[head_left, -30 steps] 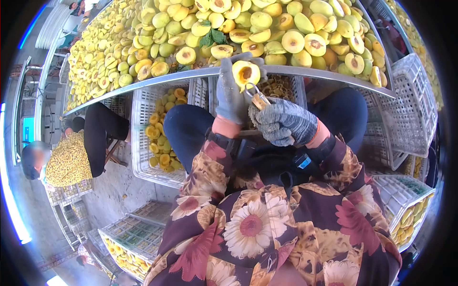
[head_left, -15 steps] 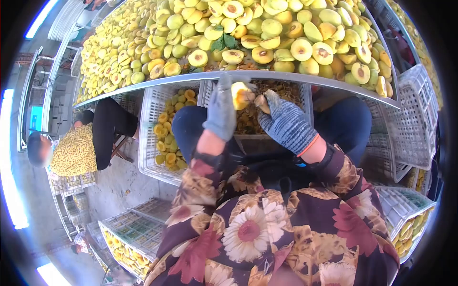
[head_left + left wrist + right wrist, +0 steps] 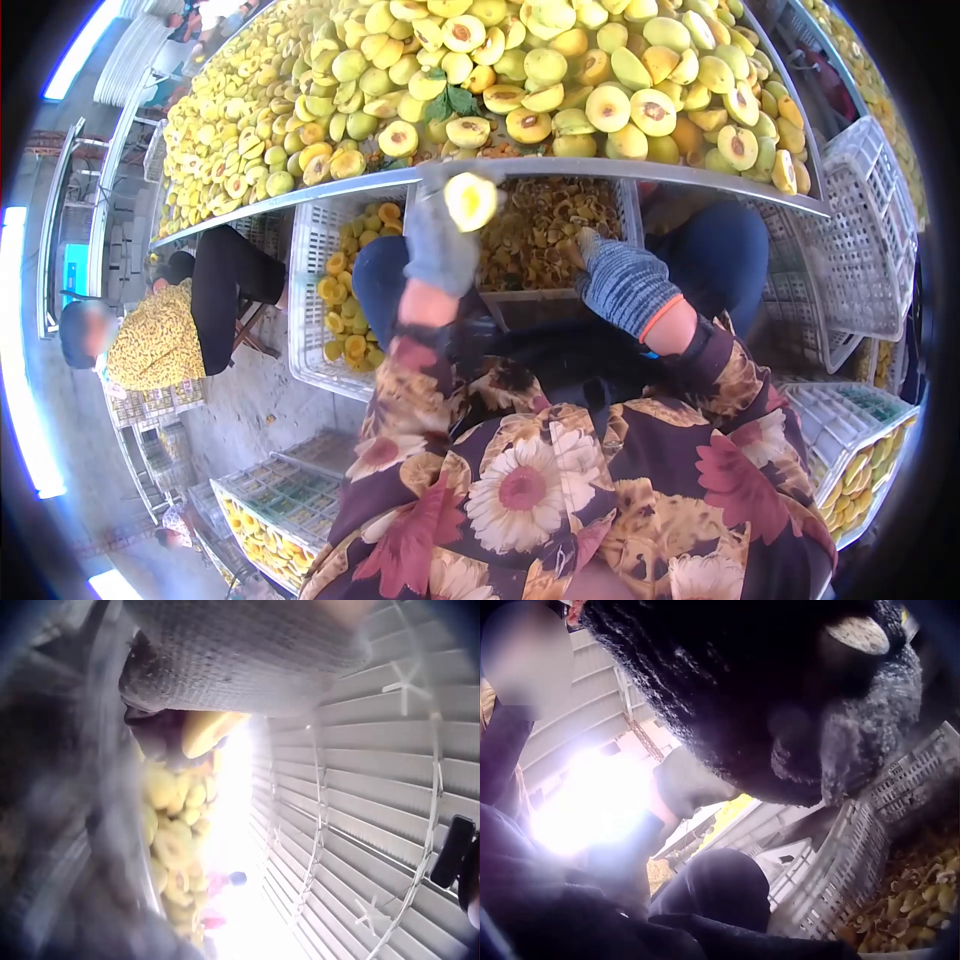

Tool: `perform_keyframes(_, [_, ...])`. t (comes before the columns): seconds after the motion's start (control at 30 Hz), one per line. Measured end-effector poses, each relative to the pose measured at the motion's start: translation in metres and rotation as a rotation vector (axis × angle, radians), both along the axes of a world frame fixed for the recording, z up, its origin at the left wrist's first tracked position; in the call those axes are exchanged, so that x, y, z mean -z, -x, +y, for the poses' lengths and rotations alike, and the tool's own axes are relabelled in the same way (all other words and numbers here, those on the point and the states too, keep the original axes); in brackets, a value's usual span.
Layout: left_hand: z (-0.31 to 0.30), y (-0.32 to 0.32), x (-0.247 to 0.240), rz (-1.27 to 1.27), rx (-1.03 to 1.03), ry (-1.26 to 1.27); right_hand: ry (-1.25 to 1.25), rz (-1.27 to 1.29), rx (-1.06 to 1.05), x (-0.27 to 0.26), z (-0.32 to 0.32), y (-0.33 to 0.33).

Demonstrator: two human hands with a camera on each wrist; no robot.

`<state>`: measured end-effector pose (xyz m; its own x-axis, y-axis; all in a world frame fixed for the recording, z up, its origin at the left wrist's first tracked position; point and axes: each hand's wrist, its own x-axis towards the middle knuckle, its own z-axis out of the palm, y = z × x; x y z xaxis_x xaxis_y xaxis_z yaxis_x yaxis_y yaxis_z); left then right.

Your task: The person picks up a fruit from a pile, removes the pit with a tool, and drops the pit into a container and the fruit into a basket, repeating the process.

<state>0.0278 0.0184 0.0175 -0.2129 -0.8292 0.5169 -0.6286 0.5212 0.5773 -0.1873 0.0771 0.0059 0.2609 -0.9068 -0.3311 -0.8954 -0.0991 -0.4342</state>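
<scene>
My gloved left hand (image 3: 440,240) holds a pale yellow peach half (image 3: 470,200) near the metal table edge; both are blurred. In the left wrist view, the peach half (image 3: 210,731) shows below the grey glove. My right hand (image 3: 628,285), in a striped grey-blue knitted glove, grips a pitting tool by its wooden handle (image 3: 572,250). The handle's pale end (image 3: 859,635) pokes out of the dark glove in the right wrist view. The tool's metal loop is not visible now. Below and between the hands stands a crate of brown pits and scraps (image 3: 545,235).
Halved peaches (image 3: 400,90) heap the metal-rimmed table (image 3: 340,187). A white crate (image 3: 300,330) with hollowed halves stands by my left knee. Stacked crates (image 3: 860,230) rise at the right, and more filled crates (image 3: 270,500) stand behind. Another person (image 3: 155,335) sits at the left.
The tool's loop was at the peach half's centre a second ago. Since then the hands have parted: the left moved leftward with the half, the right drew lower right with the tool.
</scene>
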Motion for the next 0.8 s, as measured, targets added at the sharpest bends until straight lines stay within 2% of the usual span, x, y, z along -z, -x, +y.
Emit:
perform_keyframes(0.07, [0.006, -0.047, -0.012, -0.077, -0.170, -0.017, -0.011, -0.032, 0.011, -0.005, -0.003, 0.001])
perform_keyframes(0.13, [0.006, -0.093, -0.013, 1.184, -0.413, -0.436, -0.004, -0.064, -0.001, -0.002, -0.005, 0.006])
perform_keyframes(0.2, [0.003, -0.175, 0.000, -0.479, -0.817, -0.305, 0.065, -0.091, -0.014, 0.015, -0.004, 0.007])
perform_keyframes(0.3, [-0.011, -0.161, -0.005, -0.497, -0.697, -0.184, 0.040, -0.092, -0.037, 0.021, -0.006, -0.001])
perform_keyframes(0.4, [-0.050, -0.082, -0.008, -0.178, -0.584, -0.463, -0.014, -0.046, -0.040, 0.014, -0.003, -0.006])
perform_keyframes(0.47, [-0.085, -0.048, 0.001, -0.397, -0.484, -0.356, -0.020, -0.029, -0.039, 0.014, -0.001, -0.001])
perform_keyframes(0.6, [-0.135, 0.000, 0.008, -0.615, -0.532, -0.611, 0.000, -0.060, 0.012, 0.025, 0.004, 0.013])
perform_keyframes(0.7, [-0.144, 0.009, 0.017, -0.567, -0.411, -0.694, -0.021, -0.046, 0.022, 0.026, 0.005, 0.019])
perform_keyframes(0.8, [-0.144, 0.002, 0.033, -0.507, -0.263, -0.596, -0.042, -0.040, 0.003, 0.030, 0.000, 0.019])
